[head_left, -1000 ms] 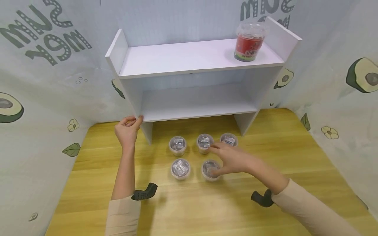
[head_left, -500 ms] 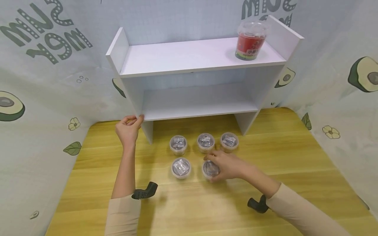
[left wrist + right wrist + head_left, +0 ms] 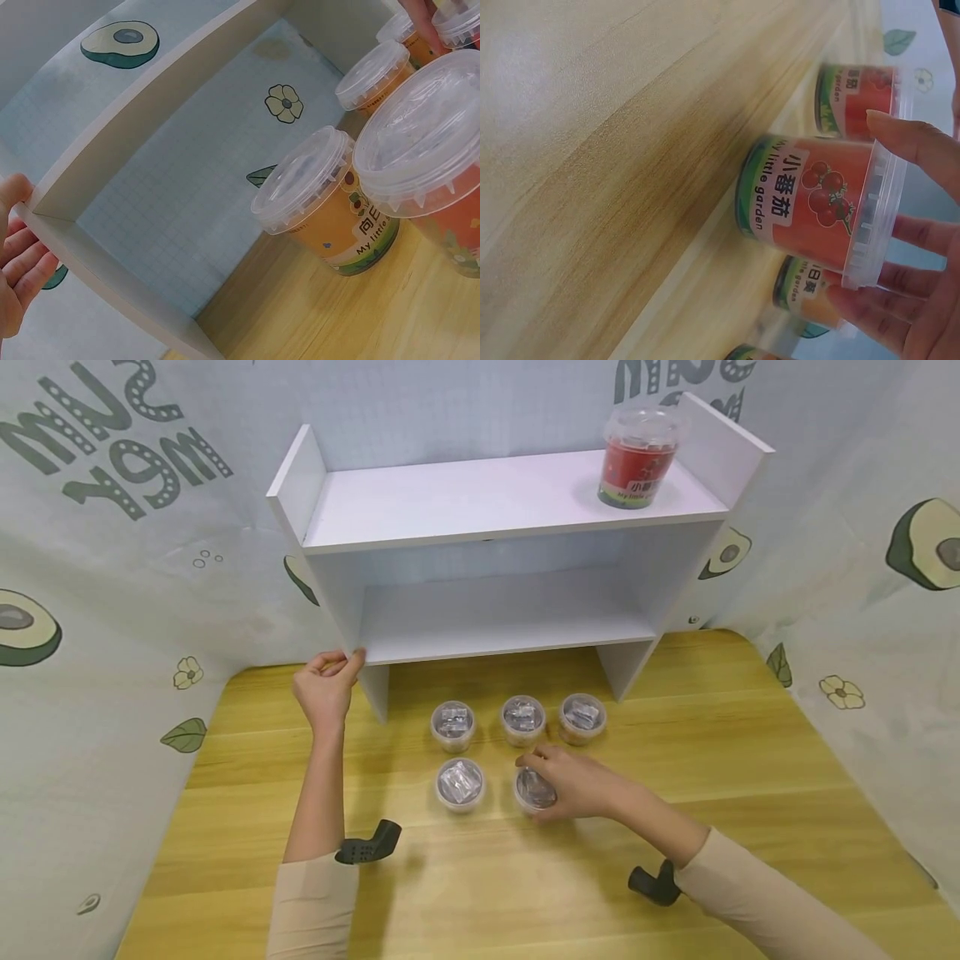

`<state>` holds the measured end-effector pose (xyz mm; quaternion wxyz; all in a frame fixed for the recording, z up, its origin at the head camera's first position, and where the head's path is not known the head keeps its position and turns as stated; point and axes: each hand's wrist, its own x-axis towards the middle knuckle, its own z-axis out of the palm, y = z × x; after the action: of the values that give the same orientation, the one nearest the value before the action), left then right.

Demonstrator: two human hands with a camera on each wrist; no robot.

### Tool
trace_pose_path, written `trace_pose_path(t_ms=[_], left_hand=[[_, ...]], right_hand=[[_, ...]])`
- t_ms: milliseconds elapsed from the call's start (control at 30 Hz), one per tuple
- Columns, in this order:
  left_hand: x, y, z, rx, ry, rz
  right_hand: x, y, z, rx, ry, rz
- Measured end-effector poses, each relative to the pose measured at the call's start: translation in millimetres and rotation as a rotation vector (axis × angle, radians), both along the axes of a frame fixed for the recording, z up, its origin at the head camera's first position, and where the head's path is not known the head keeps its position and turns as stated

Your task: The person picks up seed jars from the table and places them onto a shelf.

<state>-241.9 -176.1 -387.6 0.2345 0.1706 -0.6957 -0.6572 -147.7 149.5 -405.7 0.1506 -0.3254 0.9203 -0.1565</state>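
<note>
Five lidded cups [image 3: 460, 783] on table [image 3: 480, 893], right fingers [image 3: 924, 233] gripping red cup [image 3: 825, 196], left fingers [image 3: 34, 271] pinching white shelf [image 3: 465, 497]

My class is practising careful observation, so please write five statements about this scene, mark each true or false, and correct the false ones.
1. The left hand grips the white shelf unit. True.
2. The cup on the top board stands at its left end. False: the red cup stands near the right end.
3. The right hand has its thumb and fingers around the lid of a red tub. True.
4. Only three tubs are in the two rows. False: there are five tubs.
5. The row nearer the shelf has three tubs. True.
</note>
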Motion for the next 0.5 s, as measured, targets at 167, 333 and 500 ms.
trace_pose_path(t_ms=[167, 333, 500], left_hand=[[0.2, 1.2, 0.1, -0.002, 0.009, 0.004], [-0.4, 0.8, -1.3, 0.005, 0.019, 0.006], [-0.5, 0.7, -2.0, 0.002, 0.020, 0.014]], right_hand=[[0.4, -0.4, -0.5, -0.002, -0.011, -0.004], [0.8, -0.8, 0.1, -0.009, -0.007, 0.003], [1.0, -1.2, 0.2, -0.022, -0.001, 0.013]])
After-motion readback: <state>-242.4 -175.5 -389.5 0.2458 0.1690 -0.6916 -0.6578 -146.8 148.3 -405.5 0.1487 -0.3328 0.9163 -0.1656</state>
